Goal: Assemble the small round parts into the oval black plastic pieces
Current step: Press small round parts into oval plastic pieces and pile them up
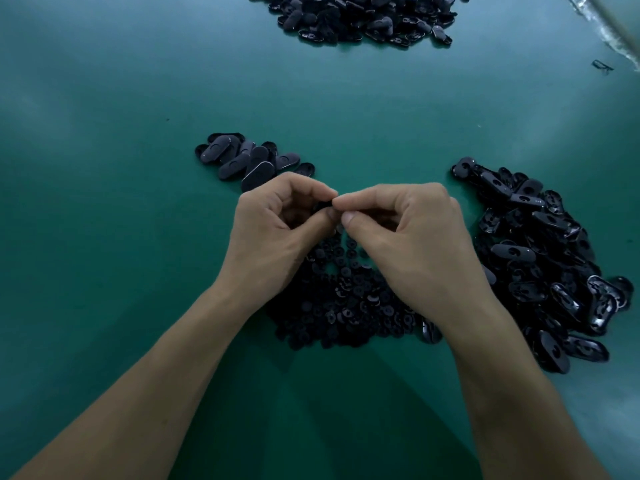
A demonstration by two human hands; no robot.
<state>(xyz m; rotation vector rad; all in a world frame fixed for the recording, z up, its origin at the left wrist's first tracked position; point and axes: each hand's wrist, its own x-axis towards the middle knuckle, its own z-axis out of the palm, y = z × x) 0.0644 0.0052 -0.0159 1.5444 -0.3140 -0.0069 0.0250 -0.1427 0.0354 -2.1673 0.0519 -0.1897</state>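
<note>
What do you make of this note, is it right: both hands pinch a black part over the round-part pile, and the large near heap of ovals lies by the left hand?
Not quite. The head view shows the large near heap of ovals by the right hand, not the left hand. Both pinch the black part.

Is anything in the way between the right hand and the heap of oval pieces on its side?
Nothing visible. Only green table lies between the right hand and the heap of oval pieces. It and the left hand pinch a small black part.
</note>
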